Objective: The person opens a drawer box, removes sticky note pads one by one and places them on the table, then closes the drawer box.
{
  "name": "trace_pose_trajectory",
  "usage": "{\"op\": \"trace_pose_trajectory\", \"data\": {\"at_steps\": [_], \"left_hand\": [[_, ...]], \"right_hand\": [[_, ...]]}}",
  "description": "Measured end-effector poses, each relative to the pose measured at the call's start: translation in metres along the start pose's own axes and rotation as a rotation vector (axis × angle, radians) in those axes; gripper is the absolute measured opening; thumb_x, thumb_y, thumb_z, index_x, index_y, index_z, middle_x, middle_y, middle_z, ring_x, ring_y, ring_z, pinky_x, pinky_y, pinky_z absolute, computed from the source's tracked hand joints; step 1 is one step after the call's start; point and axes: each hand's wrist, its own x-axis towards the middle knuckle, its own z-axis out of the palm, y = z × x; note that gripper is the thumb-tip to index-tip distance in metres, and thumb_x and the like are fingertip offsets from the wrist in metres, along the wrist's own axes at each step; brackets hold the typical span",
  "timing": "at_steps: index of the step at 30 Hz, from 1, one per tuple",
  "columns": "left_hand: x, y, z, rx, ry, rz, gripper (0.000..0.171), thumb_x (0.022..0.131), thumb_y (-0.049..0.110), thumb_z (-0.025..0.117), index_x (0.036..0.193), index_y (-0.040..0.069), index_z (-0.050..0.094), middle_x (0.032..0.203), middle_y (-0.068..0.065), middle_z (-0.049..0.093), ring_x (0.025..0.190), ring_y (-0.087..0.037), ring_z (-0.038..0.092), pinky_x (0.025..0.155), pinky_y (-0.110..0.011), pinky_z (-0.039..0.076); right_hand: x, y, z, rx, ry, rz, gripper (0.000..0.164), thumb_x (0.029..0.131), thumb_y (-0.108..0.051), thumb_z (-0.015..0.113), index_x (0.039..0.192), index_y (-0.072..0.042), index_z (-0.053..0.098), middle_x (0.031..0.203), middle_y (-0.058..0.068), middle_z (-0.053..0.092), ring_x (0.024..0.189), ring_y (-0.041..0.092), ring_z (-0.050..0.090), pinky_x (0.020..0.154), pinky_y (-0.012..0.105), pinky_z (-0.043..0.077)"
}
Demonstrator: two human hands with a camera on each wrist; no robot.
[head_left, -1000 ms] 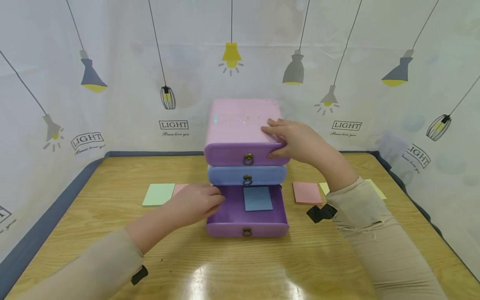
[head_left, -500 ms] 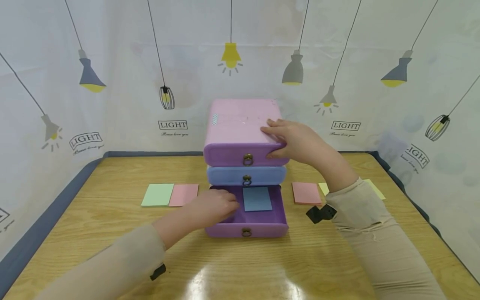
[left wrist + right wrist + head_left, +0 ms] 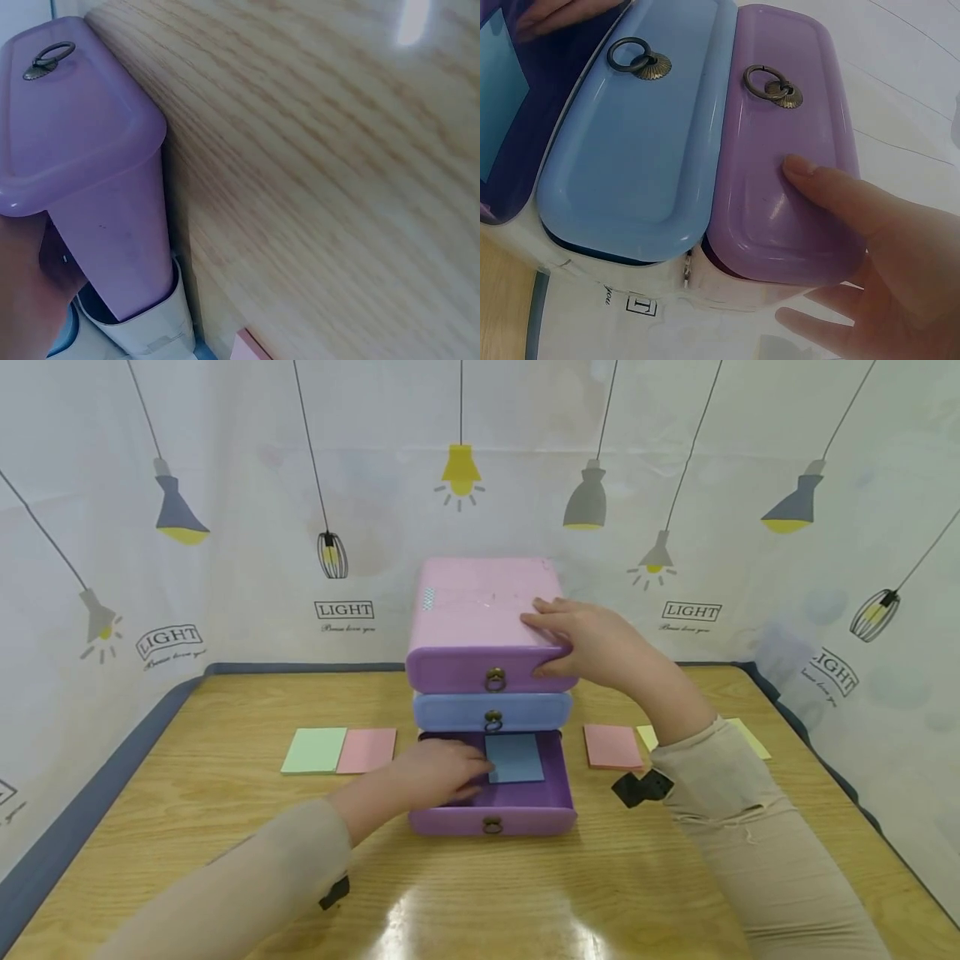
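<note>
A small drawer unit with a pink top [image 3: 480, 602] stands mid-table. Its top purple drawer [image 3: 450, 670] and blue middle drawer [image 3: 450, 712] are pushed in, while the bottom purple drawer [image 3: 547, 795] is pulled out. Inside that drawer lies a blue sticky note pad [image 3: 516, 758]. My left hand [image 3: 438, 772] reaches in over the drawer's left side, fingertips right at the pad's left edge. At the unit's upper right corner, my right hand [image 3: 592, 639] holds it, fingers on the top and thumb [image 3: 821, 180] on the purple front.
A green note pad [image 3: 315, 750] and a pink one [image 3: 367, 750] lie left of the unit. To the right are another pink pad [image 3: 612, 747] and yellow notes [image 3: 750, 739], partly behind the right forearm. A printed cloth backdrop [image 3: 262, 527] encloses the table.
My left hand has moved right, from the bottom drawer's left edge to the blue pad, uncovering the left pink pad. My right hand stays in place on the unit.
</note>
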Motion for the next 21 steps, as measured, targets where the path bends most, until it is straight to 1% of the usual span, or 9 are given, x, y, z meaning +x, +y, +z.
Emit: {"op": "trace_pose_trajectory", "data": {"at_steps": [5, 8, 11, 13, 15, 18, 21], "left_hand": [[0.003, -0.003, 0.010, 0.025, -0.011, 0.053, 0.039, 0.094, 0.031, 0.063, 0.126, 0.009, 0.063, 0.128, -0.006, 0.061, 0.116, -0.021, 0.058, 0.098, -0.033, 0.046], [0.003, -0.004, 0.015, 0.045, -0.009, 0.083, 0.042, 0.093, 0.031, 0.064, 0.127, 0.007, 0.062, 0.132, -0.008, 0.059, 0.119, -0.021, 0.057, 0.101, -0.032, 0.044], [0.001, -0.005, 0.016, 0.047, 0.025, 0.096, 0.040, 0.091, 0.030, 0.066, 0.124, 0.008, 0.063, 0.126, -0.007, 0.062, 0.114, -0.020, 0.059, 0.097, -0.030, 0.046], [0.000, -0.005, 0.015, 0.047, 0.059, 0.097, 0.037, 0.090, 0.029, 0.068, 0.119, 0.008, 0.065, 0.115, -0.005, 0.064, 0.105, -0.019, 0.062, 0.091, -0.030, 0.050], [-0.002, -0.006, 0.013, 0.038, 0.076, 0.091, 0.035, 0.088, 0.029, 0.069, 0.117, 0.008, 0.066, 0.107, -0.004, 0.063, 0.097, -0.018, 0.062, 0.085, -0.030, 0.052], [-0.005, -0.006, 0.010, 0.017, 0.064, 0.067, 0.037, 0.089, 0.033, 0.069, 0.117, 0.008, 0.066, 0.101, -0.004, 0.061, 0.090, -0.017, 0.061, 0.079, -0.030, 0.053], [-0.007, -0.006, 0.009, 0.017, 0.042, 0.052, 0.042, 0.090, 0.038, 0.068, 0.119, 0.008, 0.065, 0.103, -0.007, 0.060, 0.091, -0.018, 0.061, 0.079, -0.031, 0.053]], "right_hand": [[-0.001, 0.001, 0.001, 0.003, 0.006, -0.003, 0.078, 0.078, -0.032, 0.083, 0.145, -0.013, 0.048, 0.154, 0.012, 0.034, 0.142, 0.032, 0.028, 0.114, 0.047, 0.024], [-0.001, 0.000, 0.001, 0.009, 0.008, -0.006, 0.078, 0.078, -0.032, 0.083, 0.145, -0.012, 0.048, 0.154, 0.012, 0.034, 0.142, 0.032, 0.028, 0.114, 0.047, 0.024], [-0.001, 0.000, 0.001, 0.012, 0.004, -0.005, 0.078, 0.078, -0.032, 0.083, 0.145, -0.013, 0.048, 0.154, 0.011, 0.033, 0.142, 0.032, 0.027, 0.115, 0.047, 0.023], [-0.001, 0.000, 0.000, 0.011, 0.003, -0.004, 0.079, 0.078, -0.032, 0.083, 0.145, -0.013, 0.047, 0.155, 0.011, 0.033, 0.143, 0.032, 0.027, 0.115, 0.047, 0.023], [-0.001, 0.001, 0.000, 0.007, 0.004, -0.003, 0.079, 0.078, -0.033, 0.083, 0.145, -0.013, 0.047, 0.155, 0.011, 0.033, 0.143, 0.032, 0.027, 0.114, 0.048, 0.024], [-0.001, 0.001, -0.001, 0.004, 0.006, -0.003, 0.079, 0.078, -0.033, 0.083, 0.145, -0.013, 0.048, 0.154, 0.012, 0.033, 0.143, 0.032, 0.027, 0.114, 0.048, 0.024], [-0.001, 0.001, 0.000, 0.005, 0.009, -0.001, 0.079, 0.078, -0.033, 0.083, 0.145, -0.013, 0.048, 0.154, 0.011, 0.033, 0.143, 0.032, 0.027, 0.114, 0.048, 0.024]]}}
